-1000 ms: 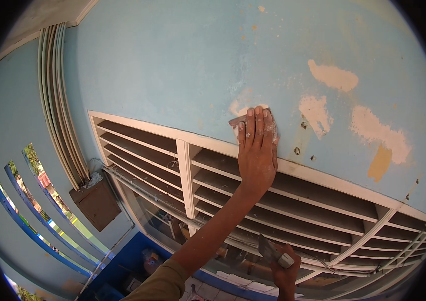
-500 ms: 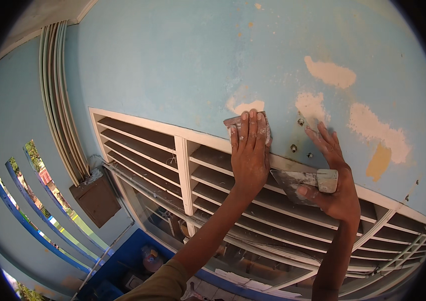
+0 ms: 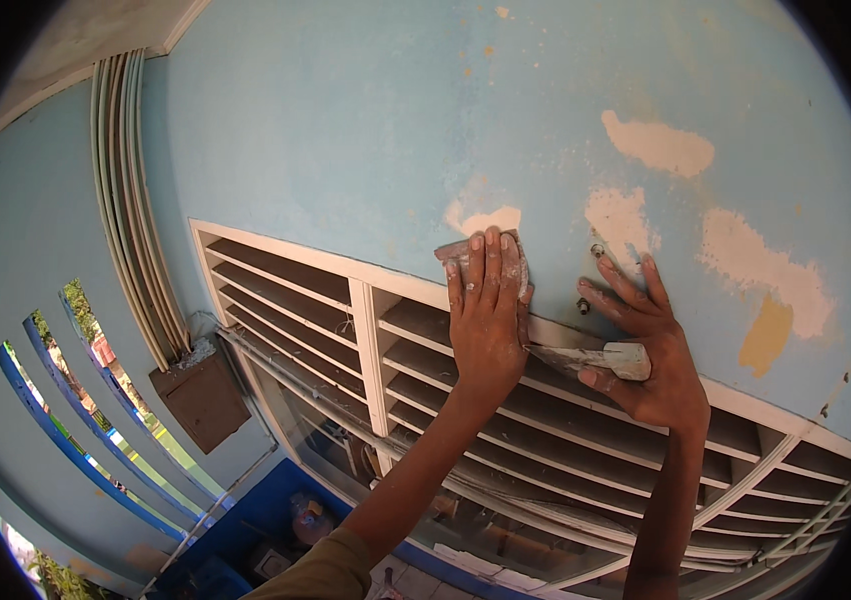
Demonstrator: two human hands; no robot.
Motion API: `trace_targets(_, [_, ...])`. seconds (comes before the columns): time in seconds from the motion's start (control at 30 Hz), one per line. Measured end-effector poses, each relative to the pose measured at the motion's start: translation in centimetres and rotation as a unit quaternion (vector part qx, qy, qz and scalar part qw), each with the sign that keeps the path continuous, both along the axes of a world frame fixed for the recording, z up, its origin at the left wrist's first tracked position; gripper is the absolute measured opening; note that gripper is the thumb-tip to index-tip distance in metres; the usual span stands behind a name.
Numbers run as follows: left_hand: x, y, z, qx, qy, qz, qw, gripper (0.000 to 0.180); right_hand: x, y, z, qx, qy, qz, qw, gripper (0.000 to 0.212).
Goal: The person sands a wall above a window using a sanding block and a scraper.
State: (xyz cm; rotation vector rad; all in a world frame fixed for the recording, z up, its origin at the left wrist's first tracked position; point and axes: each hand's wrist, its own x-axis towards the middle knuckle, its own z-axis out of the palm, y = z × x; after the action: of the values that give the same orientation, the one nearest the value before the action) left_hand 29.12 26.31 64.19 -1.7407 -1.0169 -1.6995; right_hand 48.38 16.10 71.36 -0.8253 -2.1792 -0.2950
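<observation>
My left hand (image 3: 485, 325) presses a flat, grey-brown, putty-smeared piece (image 3: 455, 250) to the blue wall, just under a pale putty patch (image 3: 493, 218). Its fingers lie together over this piece, so whether it is a scraper plate or sandpaper I cannot tell. In my right hand (image 3: 660, 365) a putty knife (image 3: 620, 360) is gripped between thumb and palm. The knife has a whitish handle, and its smeared blade points toward my left wrist. The other right fingers spread against the wall near metal bolts (image 3: 583, 306).
Below my hands runs a white louvred window frame (image 3: 363, 330). More pale patches (image 3: 657, 145) and a yellowish patch (image 3: 767, 335) mark the wall at right. Pipes (image 3: 130, 200) drop to a brown box (image 3: 200, 400) at left, beside slotted openings (image 3: 95, 420).
The putty knife has tilted flatter and come closer to my left wrist. My right fingers have moved slightly down and spread on the wall. The left hand stays near the same patch.
</observation>
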Motion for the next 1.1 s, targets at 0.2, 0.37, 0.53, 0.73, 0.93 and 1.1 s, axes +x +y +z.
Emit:
trace_targets(0.2, [0.4, 0.9, 2.6, 0.021, -0.042, 0.011, 0.999, 0.057, -0.1, 0.0, 0.2, -0.016, 0.013, 0.030, 0.999, 0.044])
trace_targets(0.37, [0.6, 0.2, 0.1, -0.033, -0.024, 0.024, 0.999, 0.054, 0.4, 0.1, 0.0, -0.001, 0.018, 0.033, 0.999, 0.023])
trace_targets(0.53, [0.8, 0.1, 1.4, -0.002, -0.056, 0.022, 0.998, 0.053, 0.2, 0.2, -0.1, -0.002, 0.020, 0.037, 0.999, 0.020])
trace_targets(0.73, [0.8, 0.7, 3.3, 0.007, -0.067, 0.040, 0.997, 0.055, 0.1, 0.3, -0.3, 0.005, 0.040, 0.034, 0.999, 0.023])
trace_targets(0.93, [1.1, -0.2, 0.8, -0.005, -0.068, 0.037, 0.997, 0.057, -0.2, 0.2, -0.2, 0.007, 0.055, 0.032, 0.998, 0.034])
trace_targets(1.1, [0.6, 0.4, 1.3, 0.015, -0.062, 0.032, 0.997, 0.057, 0.3, 0.7, -0.3, 0.002, 0.047, 0.027, 0.999, 0.060])
